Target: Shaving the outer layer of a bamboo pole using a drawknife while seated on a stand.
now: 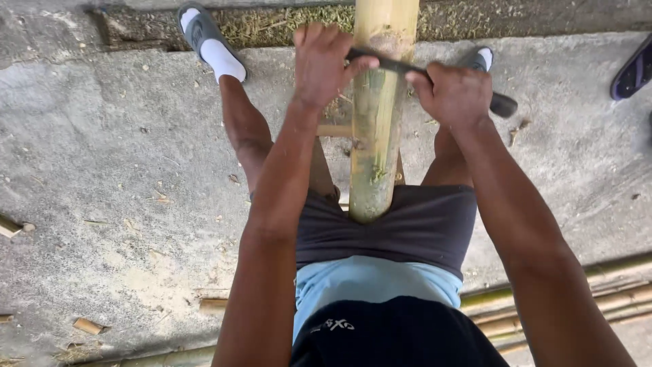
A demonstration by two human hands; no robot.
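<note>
A: Arms? Both stretched forward and down from the shoulders, nearly straight, forearms angling in toward each other.

B: Left hand [320, 62]?

A: Fist closed, knuckles up, thumb pointing right, wrist bent slightly.

B: Right hand [454, 94]?

A: Also a tight fist, back of hand facing the camera, a bit lower than the left. Hands near, not touching.

Bamboo being scraped
A dark blade [401, 66] is being gripped by both hands [319, 61] [454, 92] across a bamboo pole [375, 115].
</note>
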